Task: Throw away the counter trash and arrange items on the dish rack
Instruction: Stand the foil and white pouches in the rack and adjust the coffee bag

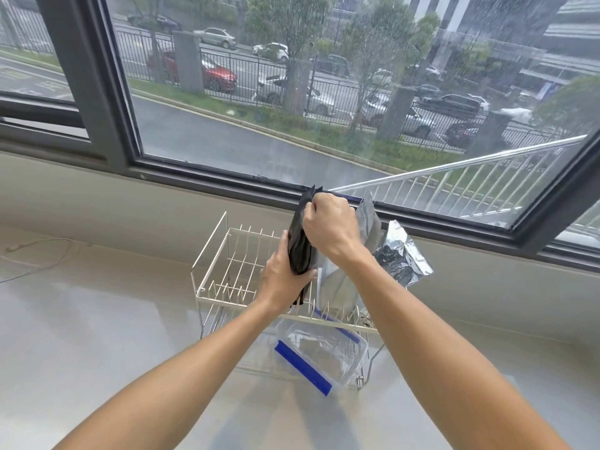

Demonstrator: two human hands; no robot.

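Pale counter (97, 319), dish rack (227, 297): black pouch (300, 245), light, pliable; left hand (282, 280) clasps base, right hand (331, 228) pinches top seam.

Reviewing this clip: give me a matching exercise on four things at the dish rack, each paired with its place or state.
Things:
1. black pouch
2. clear container
3. crumpled foil bag
4. white cable

Places or states:
A. lower tier of the dish rack
B. on the counter, far left
C. held in both hands
D. right of the rack, by the window ledge

Pairs: 1-C, 2-A, 3-D, 4-B
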